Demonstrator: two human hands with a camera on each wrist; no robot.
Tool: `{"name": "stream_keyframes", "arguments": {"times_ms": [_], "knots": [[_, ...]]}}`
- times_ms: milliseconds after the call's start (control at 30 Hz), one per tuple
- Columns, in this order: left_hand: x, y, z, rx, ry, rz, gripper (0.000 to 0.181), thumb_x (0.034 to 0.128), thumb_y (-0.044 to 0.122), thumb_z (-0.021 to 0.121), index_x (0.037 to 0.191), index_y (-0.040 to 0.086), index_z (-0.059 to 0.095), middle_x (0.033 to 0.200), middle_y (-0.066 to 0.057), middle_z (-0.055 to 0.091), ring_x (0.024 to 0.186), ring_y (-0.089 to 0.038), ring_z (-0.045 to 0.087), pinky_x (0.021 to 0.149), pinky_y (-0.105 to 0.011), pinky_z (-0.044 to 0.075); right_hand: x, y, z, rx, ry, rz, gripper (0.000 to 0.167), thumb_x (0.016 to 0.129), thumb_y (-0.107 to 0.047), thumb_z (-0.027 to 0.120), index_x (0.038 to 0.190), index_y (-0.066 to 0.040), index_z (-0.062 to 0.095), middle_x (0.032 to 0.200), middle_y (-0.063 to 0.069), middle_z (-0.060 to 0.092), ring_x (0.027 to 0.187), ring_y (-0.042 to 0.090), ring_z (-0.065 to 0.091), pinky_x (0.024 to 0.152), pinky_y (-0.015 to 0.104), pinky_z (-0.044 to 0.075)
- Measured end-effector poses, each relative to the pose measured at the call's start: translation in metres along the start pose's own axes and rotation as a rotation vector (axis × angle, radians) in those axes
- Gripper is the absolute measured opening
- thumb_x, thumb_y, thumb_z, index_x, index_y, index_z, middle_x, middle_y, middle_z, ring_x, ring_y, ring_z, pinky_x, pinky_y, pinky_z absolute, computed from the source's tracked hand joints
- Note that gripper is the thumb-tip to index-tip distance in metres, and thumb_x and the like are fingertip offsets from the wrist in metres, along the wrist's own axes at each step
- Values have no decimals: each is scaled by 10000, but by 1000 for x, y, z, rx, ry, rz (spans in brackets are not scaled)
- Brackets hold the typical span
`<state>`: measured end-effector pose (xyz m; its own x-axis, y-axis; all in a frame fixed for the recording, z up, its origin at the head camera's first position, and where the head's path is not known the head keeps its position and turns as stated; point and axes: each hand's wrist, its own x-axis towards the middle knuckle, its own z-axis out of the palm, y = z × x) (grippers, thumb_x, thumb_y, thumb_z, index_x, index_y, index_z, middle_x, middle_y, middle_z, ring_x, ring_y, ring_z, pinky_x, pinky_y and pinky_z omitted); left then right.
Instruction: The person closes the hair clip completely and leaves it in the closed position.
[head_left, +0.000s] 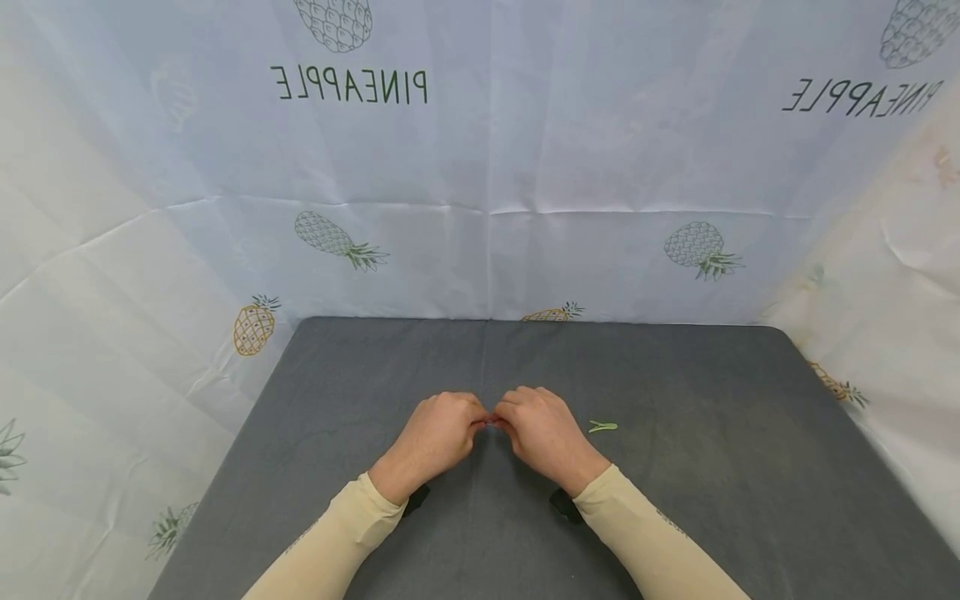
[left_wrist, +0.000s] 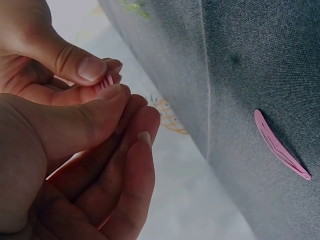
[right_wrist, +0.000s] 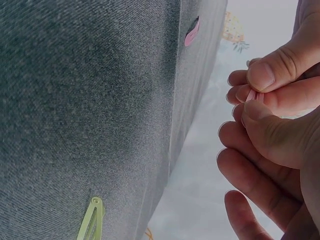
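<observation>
My left hand (head_left: 438, 432) and right hand (head_left: 546, 433) meet over the middle of the table. Between their thumbs and fingertips both pinch a small pink snap hair clip (left_wrist: 104, 82), mostly covered by the fingers. Another pink hair clip (left_wrist: 281, 147) lies on the cloth near the left hand; in the head view it cannot be seen. To the right of the right hand lies a light green hair clip (head_left: 608, 427), its two parts spread apart. Its rounded end also shows low in the right wrist view.
A dark grey cloth covers the table (head_left: 712, 467). Behind and beside it hang pale curtains (head_left: 600, 167) printed with pineapples. Black wrist devices (head_left: 566, 506) sit under both cuffs, and cream sleeves (head_left: 660, 542) cover the forearms.
</observation>
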<state>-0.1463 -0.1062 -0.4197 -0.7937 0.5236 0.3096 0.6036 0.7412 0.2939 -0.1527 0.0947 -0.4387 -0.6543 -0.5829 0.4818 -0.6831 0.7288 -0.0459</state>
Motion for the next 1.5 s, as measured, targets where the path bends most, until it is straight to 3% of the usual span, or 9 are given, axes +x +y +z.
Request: {"name": "stream_keyframes", "arguments": {"times_ms": [567,1500], "knots": [[-2,0,1,21,6,29,104,937,49,814,932,135,871,899,10,790,670,-103,675,577,-194,490,-2,0,1,1,-1,-3,93,907,-172,887,884,-225,813,800,-69,688,729,115,617,708,299,516],[-5,-3,2,-19,7,77,120,933,29,810,968,125,873,951,4,819,727,-113,724,620,-183,531,-4,0,1,30,9,-18,90,898,-178,894,871,-217,817,813,-76,711,760,109,662,776,327,544]]}}
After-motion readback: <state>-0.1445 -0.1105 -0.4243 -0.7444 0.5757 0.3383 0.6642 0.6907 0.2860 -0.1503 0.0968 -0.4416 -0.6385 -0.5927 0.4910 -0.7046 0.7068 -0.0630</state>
